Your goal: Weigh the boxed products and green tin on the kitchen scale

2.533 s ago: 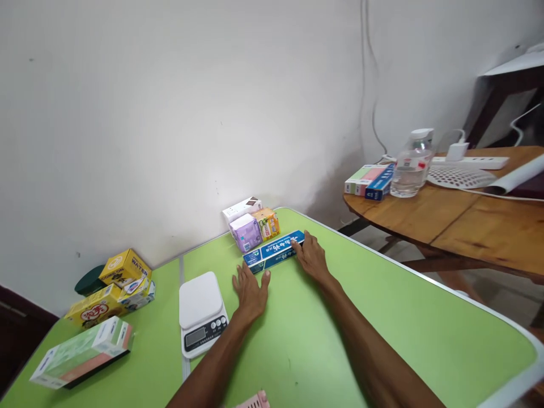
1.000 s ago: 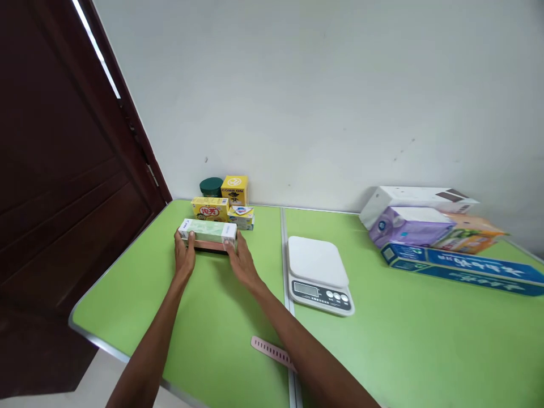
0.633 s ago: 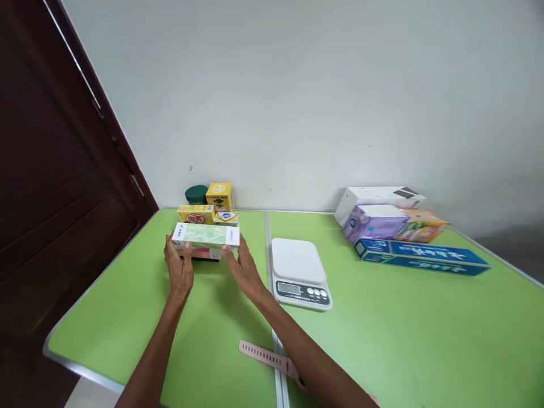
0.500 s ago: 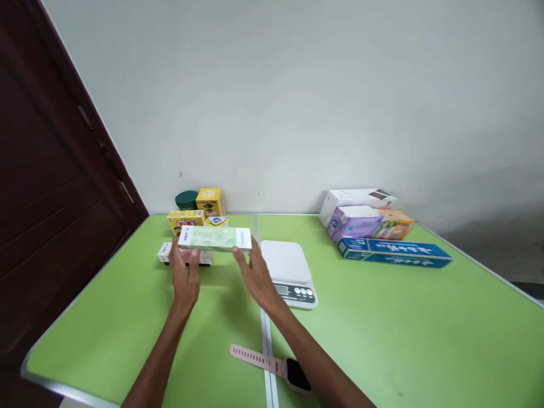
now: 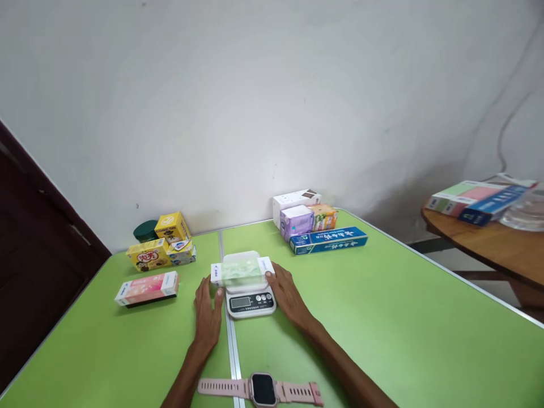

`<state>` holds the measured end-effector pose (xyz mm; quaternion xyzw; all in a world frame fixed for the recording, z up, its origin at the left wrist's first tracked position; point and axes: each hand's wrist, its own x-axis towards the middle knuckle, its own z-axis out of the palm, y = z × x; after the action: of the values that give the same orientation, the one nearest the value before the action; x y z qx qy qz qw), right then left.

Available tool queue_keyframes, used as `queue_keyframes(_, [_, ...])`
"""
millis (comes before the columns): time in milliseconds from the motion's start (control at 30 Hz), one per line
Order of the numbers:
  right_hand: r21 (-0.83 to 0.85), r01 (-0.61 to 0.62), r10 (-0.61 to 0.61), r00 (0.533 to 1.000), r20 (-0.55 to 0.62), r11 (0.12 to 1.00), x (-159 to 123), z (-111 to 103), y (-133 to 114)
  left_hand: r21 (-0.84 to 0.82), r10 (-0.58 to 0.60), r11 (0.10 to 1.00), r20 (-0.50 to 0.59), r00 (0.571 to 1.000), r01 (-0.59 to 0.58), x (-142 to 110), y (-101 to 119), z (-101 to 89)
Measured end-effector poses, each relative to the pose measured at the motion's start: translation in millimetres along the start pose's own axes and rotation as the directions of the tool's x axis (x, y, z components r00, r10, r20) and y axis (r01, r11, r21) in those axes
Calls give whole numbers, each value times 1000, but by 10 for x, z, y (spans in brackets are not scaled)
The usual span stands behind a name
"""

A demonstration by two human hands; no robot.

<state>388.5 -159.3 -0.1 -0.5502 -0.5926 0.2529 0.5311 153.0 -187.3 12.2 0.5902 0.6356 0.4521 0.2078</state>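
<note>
A long pale green box [image 5: 242, 271] lies across the platform of a white digital scale [image 5: 250, 301] near the middle of the green table [image 5: 382, 317]. My left hand [image 5: 208, 310] touches the box's left end with its fingers curled against it. At the right end, my right hand [image 5: 288, 293] holds the box between thumb and fingers. A pink box [image 5: 147, 288] lies on the table to the left of the scale.
Yellow boxes and a dark green lid [image 5: 161, 246] stand at the back left. A white box, a purple pack, an orange carton and a long blue box [image 5: 328, 240] sit at the back right. A pink watch [image 5: 261, 390] lies near me. A wooden table [image 5: 488, 243] stands to the right.
Both hands lifted the green box off the pink box at the left and carried it right onto the scale. The pink box stayed on the table. My view swung right.
</note>
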Motion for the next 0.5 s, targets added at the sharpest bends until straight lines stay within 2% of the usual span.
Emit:
queue_keyframes(100, [127, -161, 165, 986, -21, 979, 17, -70, 35, -103, -62, 993, 12, 998, 63, 80, -96, -59])
queue_keyframes(167, [201, -206, 217, 975, -37, 958, 18, -118, 32, -152, -116, 982, 7, 993, 115, 130, -150, -84])
queue_keyframes(300, [188, -177, 191, 980, -59, 966, 11, -144, 5, -163, -143, 976, 3, 990, 142, 164, -189, -91])
queue_keyframes(500, [139, -143, 154, 985, -72, 980, -5, -143, -61, -139, -108, 985, 4, 994, 107, 113, -84, -87])
